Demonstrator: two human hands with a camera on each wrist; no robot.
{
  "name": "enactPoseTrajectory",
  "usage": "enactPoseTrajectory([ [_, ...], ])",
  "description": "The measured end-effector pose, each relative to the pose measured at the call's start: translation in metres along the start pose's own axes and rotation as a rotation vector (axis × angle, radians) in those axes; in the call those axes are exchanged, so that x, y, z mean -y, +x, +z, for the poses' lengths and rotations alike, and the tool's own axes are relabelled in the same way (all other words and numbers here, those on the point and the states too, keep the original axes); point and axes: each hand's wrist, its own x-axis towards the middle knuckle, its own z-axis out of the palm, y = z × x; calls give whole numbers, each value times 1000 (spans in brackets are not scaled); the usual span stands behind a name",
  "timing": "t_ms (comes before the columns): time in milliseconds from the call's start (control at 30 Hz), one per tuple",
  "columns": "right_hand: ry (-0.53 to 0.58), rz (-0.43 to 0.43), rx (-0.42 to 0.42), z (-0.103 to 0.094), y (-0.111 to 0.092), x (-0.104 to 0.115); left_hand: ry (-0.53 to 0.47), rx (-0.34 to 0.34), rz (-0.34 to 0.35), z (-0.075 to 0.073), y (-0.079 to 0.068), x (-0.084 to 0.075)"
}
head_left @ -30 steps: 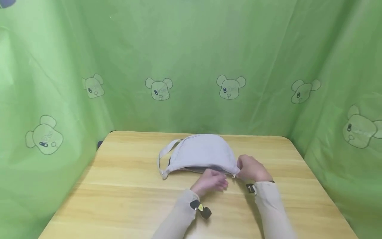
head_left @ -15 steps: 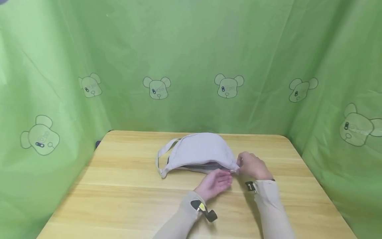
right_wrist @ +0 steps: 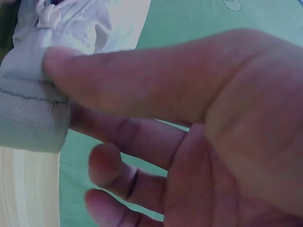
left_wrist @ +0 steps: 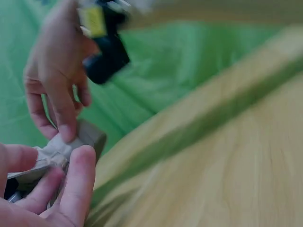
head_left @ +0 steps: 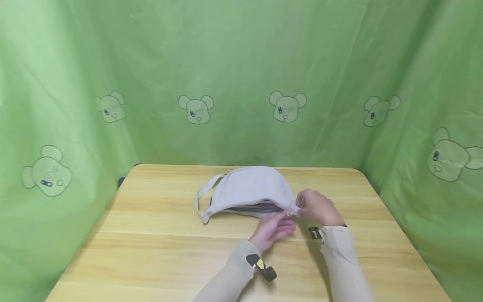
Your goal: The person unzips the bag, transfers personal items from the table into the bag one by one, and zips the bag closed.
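A pale grey crescent-shaped shoulder bag [head_left: 253,186] lies toward the back of the table, its zipped mouth gaping toward me. At its right end, my right hand [head_left: 320,207] pinches the tab [right_wrist: 33,113] between thumb and forefinger; the other fingers curl loosely below. My left hand [head_left: 273,230] is palm up in front of the mouth, fingers extended beside the zipper pull [head_left: 290,213]. In the left wrist view its fingertips [left_wrist: 83,156] lie right at the zip, next to the right hand's pinch. What is inside the bag is mostly hidden.
The bag's strap [head_left: 201,195] loops out at its left end. Under everything is a wood-grain table [head_left: 151,251]. A green curtain [head_left: 241,63] with bear-head prints encloses the back and both sides.
My left hand has moved slightly right and up to the zipper pull, its palm turning upward. The bag's mouth gapes wider. My right hand keeps its pinch on the bag's end.
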Motion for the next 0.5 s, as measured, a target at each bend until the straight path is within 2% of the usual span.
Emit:
enactPoseTrajectory([
  [100, -5, -5, -12, -1, 0, 0, 32, -26, 7, 2, -1, 1],
  [300, -14, 1, -14, -1, 1, -1, -78, 12, -14, 2, -3, 0],
  [500, -4, 6, 1, -2, -1, 0, -100, 36, -39, -1, -4, 0],
])
